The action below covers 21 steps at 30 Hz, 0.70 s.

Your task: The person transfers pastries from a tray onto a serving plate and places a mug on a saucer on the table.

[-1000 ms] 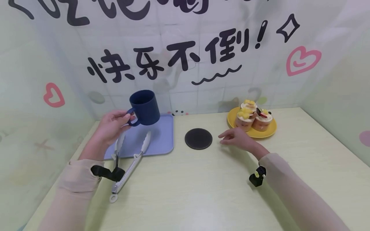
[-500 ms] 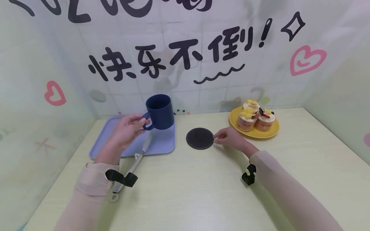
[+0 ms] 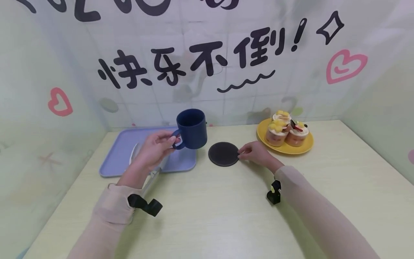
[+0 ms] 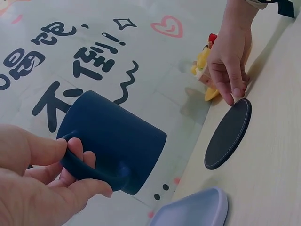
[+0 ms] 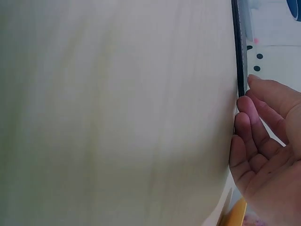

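Note:
My left hand (image 3: pixel 158 149) grips the handle of a dark blue mug (image 3: pixel 192 129), which hangs upright in the air over the right end of the lilac tray (image 3: pixel 111 158). In the left wrist view the thumb and fingers wrap round the mug's handle (image 4: pixel 96 172). A round black coaster (image 3: pixel 224 154) with a stitched rim lies on the table right of the tray. At its right edge, my right hand (image 3: pixel 257 155) pinches the rim between thumb and fingertips (image 5: pixel 244 103). Metal tongs (image 3: pixel 153 176) lie partly on the tray, mostly hidden behind my left forearm.
A yellow plate (image 3: pixel 302 149) with several dessert cups (image 3: pixel 276 135) topped with cream and fruit stands behind my right hand. A printed backdrop (image 3: pixel 207 97) closes off the table's back, with side panels left and right.
My left hand has carried the mug rightward and slightly down, from over the tray's middle to its right end. My right hand has come left from beside the coaster to its edge.

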Each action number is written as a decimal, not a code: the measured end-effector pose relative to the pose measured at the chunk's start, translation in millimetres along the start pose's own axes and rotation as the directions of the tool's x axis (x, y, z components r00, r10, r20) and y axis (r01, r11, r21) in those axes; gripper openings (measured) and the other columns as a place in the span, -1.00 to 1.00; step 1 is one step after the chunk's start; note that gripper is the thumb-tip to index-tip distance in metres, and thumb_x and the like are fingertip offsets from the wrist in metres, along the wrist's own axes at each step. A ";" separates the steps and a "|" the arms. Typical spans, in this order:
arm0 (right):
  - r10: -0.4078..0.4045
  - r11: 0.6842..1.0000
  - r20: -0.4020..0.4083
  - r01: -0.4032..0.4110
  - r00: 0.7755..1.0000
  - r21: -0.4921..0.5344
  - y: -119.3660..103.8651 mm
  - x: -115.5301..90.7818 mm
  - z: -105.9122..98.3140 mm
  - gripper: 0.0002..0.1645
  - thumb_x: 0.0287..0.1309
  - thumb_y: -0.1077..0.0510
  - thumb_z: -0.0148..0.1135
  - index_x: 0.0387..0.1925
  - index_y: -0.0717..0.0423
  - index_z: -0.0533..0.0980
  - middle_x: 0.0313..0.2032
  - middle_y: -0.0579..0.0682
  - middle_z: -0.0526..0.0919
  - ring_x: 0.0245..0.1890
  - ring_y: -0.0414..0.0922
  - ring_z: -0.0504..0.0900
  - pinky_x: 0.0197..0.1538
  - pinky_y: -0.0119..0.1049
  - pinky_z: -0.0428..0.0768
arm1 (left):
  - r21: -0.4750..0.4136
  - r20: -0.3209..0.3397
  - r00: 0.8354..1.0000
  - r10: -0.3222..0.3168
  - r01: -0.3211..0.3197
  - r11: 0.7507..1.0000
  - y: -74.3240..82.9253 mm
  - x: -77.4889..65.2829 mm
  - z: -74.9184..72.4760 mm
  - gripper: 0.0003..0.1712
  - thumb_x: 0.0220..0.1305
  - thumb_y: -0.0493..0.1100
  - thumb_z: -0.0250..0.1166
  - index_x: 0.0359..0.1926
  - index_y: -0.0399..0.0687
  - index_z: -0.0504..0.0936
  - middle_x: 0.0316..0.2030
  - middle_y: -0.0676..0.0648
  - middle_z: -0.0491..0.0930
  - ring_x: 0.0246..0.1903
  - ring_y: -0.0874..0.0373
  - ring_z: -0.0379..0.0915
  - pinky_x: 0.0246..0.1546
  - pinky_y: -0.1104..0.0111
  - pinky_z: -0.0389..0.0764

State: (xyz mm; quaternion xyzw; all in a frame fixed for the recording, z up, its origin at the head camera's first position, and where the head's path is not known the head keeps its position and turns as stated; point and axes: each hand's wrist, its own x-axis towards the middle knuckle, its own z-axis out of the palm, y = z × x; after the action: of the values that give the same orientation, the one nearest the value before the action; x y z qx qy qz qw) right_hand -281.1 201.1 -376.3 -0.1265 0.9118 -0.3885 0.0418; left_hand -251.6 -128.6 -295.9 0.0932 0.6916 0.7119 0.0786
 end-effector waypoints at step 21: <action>0.072 0.997 0.022 -0.072 0.997 -0.025 -6.8 5.0 0.9 -0.77 -0.03 0.25 0.35 -0.29 0.30 0.60 -0.53 -0.03 0.60 -0.59 -0.24 0.43 -0.50 -0.41 0.42 | -0.010 0.040 0.998 -0.044 0.045 0.999 -11.1 1.1 21.7 -0.89 0.32 -0.38 0.04 -0.16 -0.32 0.44 -0.35 0.01 0.57 -0.18 0.11 0.48 -0.17 0.40 0.52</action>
State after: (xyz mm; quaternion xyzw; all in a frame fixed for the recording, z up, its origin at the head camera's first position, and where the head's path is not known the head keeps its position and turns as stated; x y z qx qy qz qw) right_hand -284.4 194.6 -371.9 -0.0986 0.9198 -0.3742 0.0646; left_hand -247.6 -106.9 -306.4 0.0914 0.6880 0.7117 0.1086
